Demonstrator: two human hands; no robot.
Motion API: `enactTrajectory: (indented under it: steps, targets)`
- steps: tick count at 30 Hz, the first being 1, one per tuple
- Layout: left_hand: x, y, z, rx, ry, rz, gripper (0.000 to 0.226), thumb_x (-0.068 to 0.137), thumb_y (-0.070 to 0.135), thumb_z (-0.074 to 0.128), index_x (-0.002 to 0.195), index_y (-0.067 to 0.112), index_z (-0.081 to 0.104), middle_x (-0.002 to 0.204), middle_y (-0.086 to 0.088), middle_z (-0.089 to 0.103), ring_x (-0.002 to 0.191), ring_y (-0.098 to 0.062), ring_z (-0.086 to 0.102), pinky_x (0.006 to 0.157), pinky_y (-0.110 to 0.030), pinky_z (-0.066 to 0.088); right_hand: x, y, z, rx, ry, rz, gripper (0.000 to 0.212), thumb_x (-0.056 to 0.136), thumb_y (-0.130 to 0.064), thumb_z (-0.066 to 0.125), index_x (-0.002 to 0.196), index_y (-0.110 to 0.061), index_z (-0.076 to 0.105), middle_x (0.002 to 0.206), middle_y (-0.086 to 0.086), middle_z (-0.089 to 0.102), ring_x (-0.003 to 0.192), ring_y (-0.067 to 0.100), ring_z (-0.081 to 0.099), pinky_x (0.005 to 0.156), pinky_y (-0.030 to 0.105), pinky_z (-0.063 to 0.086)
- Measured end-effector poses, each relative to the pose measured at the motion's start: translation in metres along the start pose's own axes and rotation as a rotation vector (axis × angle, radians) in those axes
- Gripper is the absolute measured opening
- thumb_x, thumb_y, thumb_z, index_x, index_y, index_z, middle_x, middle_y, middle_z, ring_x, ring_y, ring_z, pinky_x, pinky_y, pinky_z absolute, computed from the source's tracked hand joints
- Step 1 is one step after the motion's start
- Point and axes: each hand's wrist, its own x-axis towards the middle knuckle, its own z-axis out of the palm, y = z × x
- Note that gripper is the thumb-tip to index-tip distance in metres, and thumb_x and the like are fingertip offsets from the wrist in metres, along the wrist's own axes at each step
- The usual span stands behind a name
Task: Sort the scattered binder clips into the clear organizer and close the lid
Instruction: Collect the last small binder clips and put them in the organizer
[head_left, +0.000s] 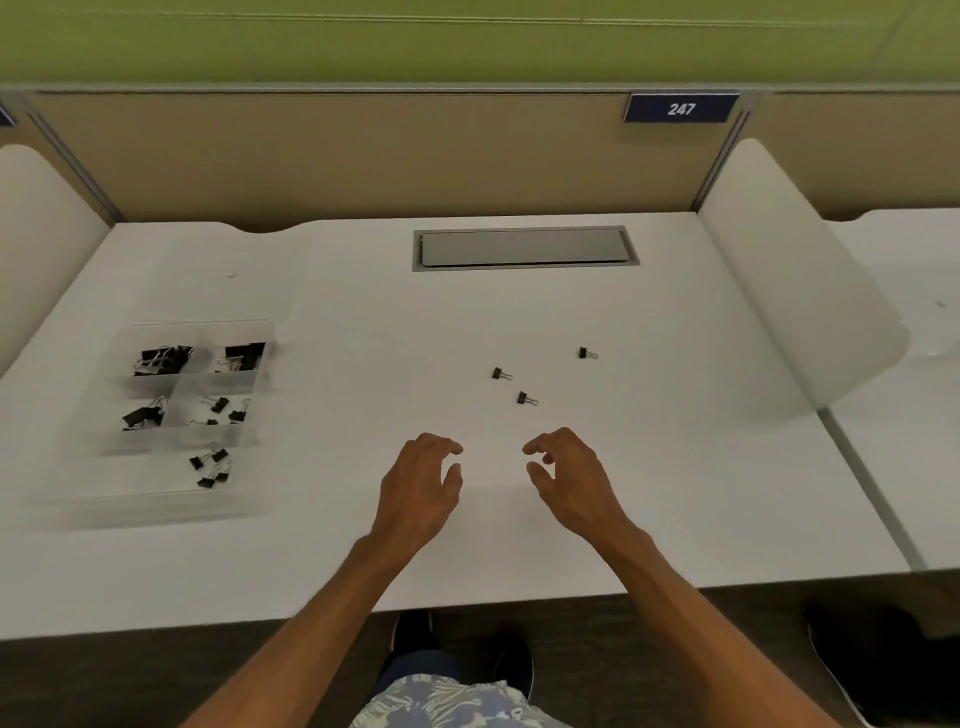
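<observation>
Both hands hold nothing: the left hand (421, 483) and right hand (571, 480) hover side by side, fingers loosely curled, over the white desk (363, 312). The clear organizer (179, 385), with sorted clips (161, 359) in its compartments, lies well left of the left hand. Three loose binder clips (527, 399) lie just beyond the right hand's fingertips.

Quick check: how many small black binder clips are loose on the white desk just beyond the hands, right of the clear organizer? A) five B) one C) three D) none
C: three lie apart on the white desk: the left small black binder clip, the near clip and the far-right clip.
</observation>
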Motion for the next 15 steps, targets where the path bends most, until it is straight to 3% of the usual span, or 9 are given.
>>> enactTrajectory:
  steps: [6,15]
  targets:
    - [0.015,0.016,0.014,0.024,-0.046,0.028,0.023,0.094,0.022,0.057,0.117,0.025,0.062,0.12,0.01,0.059,0.113,-0.009,0.053,0.083,-0.021,0.04,0.001,0.031,-0.02,0.017,0.052,0.077,0.02,0.094,-0.022,0.061,0.114,-0.023,0.064,0.116,-0.005,0.058,0.095,0.005,0.056,0.071,0.005,0.035]
    - [0.069,0.022,0.031,0.061,-0.141,0.11,0.026,0.093,0.022,0.058,0.119,0.025,0.061,0.118,0.009,0.059,0.111,-0.011,0.053,0.084,-0.024,0.041,0.025,0.051,-0.036,0.017,0.117,0.158,0.021,0.093,-0.018,0.062,0.114,-0.018,0.066,0.107,-0.001,0.061,0.094,0.012,0.059,0.083,0.027,0.047]
